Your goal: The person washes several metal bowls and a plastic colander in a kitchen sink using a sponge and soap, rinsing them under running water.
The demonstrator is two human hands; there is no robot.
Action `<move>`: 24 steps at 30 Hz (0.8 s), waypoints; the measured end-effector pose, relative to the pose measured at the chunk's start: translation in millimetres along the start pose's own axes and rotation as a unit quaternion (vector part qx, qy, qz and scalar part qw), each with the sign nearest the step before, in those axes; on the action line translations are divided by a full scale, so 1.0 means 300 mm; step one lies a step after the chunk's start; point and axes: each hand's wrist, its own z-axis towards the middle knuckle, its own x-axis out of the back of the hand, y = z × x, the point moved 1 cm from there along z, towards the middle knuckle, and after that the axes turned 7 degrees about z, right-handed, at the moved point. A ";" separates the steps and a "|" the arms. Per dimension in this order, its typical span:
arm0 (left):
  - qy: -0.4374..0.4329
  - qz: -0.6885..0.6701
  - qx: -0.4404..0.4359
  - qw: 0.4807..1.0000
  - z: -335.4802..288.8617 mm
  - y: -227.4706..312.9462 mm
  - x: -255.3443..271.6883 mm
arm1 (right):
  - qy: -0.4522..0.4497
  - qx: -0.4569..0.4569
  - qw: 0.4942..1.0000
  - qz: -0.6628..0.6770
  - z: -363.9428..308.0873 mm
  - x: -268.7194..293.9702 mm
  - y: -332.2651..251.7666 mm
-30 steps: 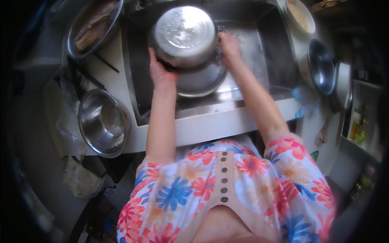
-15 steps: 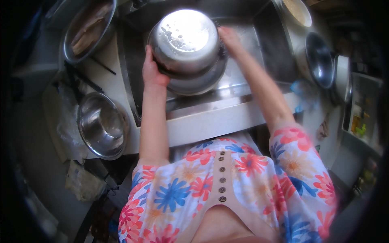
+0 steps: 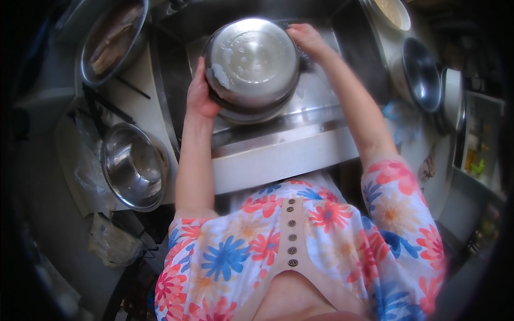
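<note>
Over the sink [image 3: 278, 138], a steel bowl [image 3: 251, 51] is tipped with its wet, shiny bottom facing up. White patches, perhaps foam or water, show on its left side. My left hand [image 3: 203, 96] grips the bowl's left side, thumb up along the wall. At the far right edge, my right hand [image 3: 308, 38] is closed on the rim, its fingertips partly hidden. Below the bowl's near side, a second rounded metal edge shows; I cannot tell whether it is the same bowl's rim or another vessel. A dark blurred patch lies beside my right hand.
Left of the sink, a steel mixing bowl [image 3: 134, 167] stands near the counter edge, with a large metal basin [image 3: 87, 67] behind it and dark sticks [image 3: 115, 107] between. At right are a dark pan [image 3: 423, 75], a pale bowl [image 3: 393, 13] and a bluish plastic bag [image 3: 399, 120].
The bowl has tilted so its bottom faces me more and it sits slightly further right. My right hand has shifted a little up and stays at the rim.
</note>
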 end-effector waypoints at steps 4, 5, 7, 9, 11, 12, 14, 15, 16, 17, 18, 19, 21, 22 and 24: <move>0.014 0.050 0.013 0.999 0.039 0.039 0.028 | 0.083 0.058 0.992 0.081 -0.033 -0.048 0.055; 0.002 0.021 -0.010 1.000 0.040 0.036 0.041 | 0.110 0.078 0.983 0.127 -0.053 -0.055 0.061; 0.054 -0.005 -0.044 0.998 0.020 -0.009 0.017 | 0.174 0.082 0.966 0.172 -0.079 -0.076 0.080; 0.076 -0.100 -0.053 0.991 0.021 -0.099 0.015 | 0.218 0.111 0.953 0.178 -0.097 -0.130 0.117; 0.099 -0.145 -0.046 0.983 0.013 -0.108 -0.004 | 0.239 0.119 0.946 0.183 -0.124 -0.206 0.123; 0.118 -0.135 -0.061 0.982 0.024 -0.098 0.006 | 0.247 0.103 0.949 0.166 -0.128 -0.213 0.144; 0.137 -0.124 -0.076 0.980 0.031 -0.073 0.021 | 0.243 0.138 0.953 0.119 -0.135 -0.215 0.141; 0.123 -0.081 -0.079 0.986 0.022 -0.056 0.034 | 0.237 0.135 0.957 0.103 -0.110 -0.176 0.156; 0.107 -0.036 -0.077 0.991 0.006 -0.051 0.030 | 0.236 0.131 0.959 0.085 -0.083 -0.107 0.168; 0.091 -0.018 -0.078 0.993 -0.014 -0.044 0.007 | 0.175 0.106 0.979 0.017 -0.059 -0.048 0.155; 0.088 -0.017 -0.074 0.993 -0.019 -0.046 0.000 | 0.132 0.091 0.987 -0.019 -0.028 0.006 0.159; 0.080 0.001 -0.039 0.996 -0.027 -0.039 0.011 | 0.066 0.082 0.993 -0.046 -0.016 0.019 0.114; 0.067 0.049 0.011 0.996 -0.049 -0.048 0.008 | -0.048 0.063 0.986 -0.148 0.023 0.030 -0.004; 0.067 0.051 0.014 0.996 -0.042 -0.046 0.002 | -0.093 0.053 0.969 -0.223 0.058 0.031 -0.042; 0.073 0.062 -0.004 0.995 -0.037 -0.036 -0.026 | -0.086 0.022 0.981 -0.174 0.085 0.025 -0.076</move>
